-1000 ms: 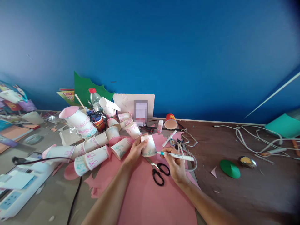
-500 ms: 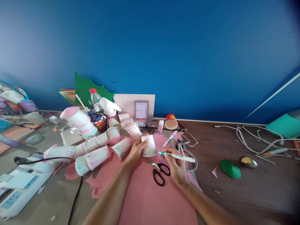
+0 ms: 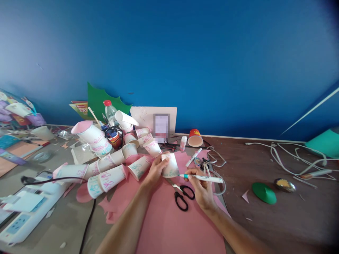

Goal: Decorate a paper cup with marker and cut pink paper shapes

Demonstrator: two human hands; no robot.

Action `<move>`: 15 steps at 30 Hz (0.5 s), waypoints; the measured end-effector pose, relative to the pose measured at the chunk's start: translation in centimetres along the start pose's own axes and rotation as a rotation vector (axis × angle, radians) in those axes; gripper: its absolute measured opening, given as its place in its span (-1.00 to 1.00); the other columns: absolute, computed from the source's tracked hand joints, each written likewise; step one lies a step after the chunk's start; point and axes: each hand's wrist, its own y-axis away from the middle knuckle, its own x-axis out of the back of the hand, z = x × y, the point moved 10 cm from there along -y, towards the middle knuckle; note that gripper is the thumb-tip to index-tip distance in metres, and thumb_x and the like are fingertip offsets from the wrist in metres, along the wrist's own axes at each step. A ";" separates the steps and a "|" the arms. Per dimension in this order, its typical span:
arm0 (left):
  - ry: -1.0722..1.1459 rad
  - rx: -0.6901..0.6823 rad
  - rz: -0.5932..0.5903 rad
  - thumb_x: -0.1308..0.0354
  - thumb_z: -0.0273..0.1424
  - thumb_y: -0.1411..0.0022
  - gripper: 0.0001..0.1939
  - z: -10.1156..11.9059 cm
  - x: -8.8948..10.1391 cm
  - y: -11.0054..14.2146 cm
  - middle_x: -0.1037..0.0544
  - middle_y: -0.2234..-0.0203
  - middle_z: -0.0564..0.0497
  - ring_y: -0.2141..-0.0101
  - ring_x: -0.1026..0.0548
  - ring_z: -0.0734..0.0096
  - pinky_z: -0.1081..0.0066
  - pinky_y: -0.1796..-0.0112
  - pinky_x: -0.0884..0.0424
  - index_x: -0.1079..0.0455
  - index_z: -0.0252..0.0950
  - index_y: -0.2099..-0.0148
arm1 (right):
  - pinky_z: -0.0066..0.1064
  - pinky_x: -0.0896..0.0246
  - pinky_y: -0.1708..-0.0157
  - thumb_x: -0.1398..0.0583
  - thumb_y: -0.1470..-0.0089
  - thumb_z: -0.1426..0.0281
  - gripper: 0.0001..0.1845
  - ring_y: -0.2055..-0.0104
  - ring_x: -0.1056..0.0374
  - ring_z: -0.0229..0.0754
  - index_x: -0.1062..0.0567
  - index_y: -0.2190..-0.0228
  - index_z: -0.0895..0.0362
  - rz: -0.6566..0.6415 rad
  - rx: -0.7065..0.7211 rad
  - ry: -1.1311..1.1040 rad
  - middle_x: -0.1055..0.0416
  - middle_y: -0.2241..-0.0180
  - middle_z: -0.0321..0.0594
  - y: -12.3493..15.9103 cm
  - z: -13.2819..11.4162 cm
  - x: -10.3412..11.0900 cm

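Between the thumb and fingers of my left hand is a white paper cup, its lower part marked with teal drawing. My right hand grips a white marker pen with a teal collar, its tip touching or very close to the cup near the base. Black-handled scissors lie on the pink paper between my forearms, blades partly under the cup. Several paper cups with pink and teal drawings, such as this cup, lie to the left, some joined in rows.
A power strip with a black cable lies at left. Behind stand a bottle and a white board. A red cup, glue bottle, green paper cone and white cables lie rightward.
The whole view has shifted slightly, so things appear a little farther right. Both hands keep their hold on the cup and marker, with the pen tip still at the cup's lower edge.
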 end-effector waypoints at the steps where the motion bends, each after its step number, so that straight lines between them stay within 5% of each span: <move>1: -0.001 0.004 0.000 -0.30 -0.23 -0.03 -0.49 -0.1 0.0 0.0 -0.56 0.24 -0.09 0.27 -0.48 0.28 0.42 0.30 -0.32 -0.42 -0.33 -0.03 | -0.29 -0.18 0.46 -0.12 -0.10 0.26 -0.82 0.47 -0.25 -0.10 -0.42 0.49 0.00 0.011 -0.001 -0.004 -0.31 0.55 -0.26 0.0 0.1 0.2; 15: -0.013 0.001 -0.020 -0.28 -0.22 -0.04 -0.49 -0.1 0.0 -0.1 -0.56 0.31 -0.07 0.35 -0.46 0.32 0.43 0.36 -0.30 -0.42 -0.34 -0.02 | -0.34 -0.25 0.41 -0.16 -0.10 0.20 -0.78 0.42 -0.31 -0.15 -0.47 0.41 0.09 0.079 0.036 0.016 -0.40 0.48 -0.24 -0.2 0.0 0.8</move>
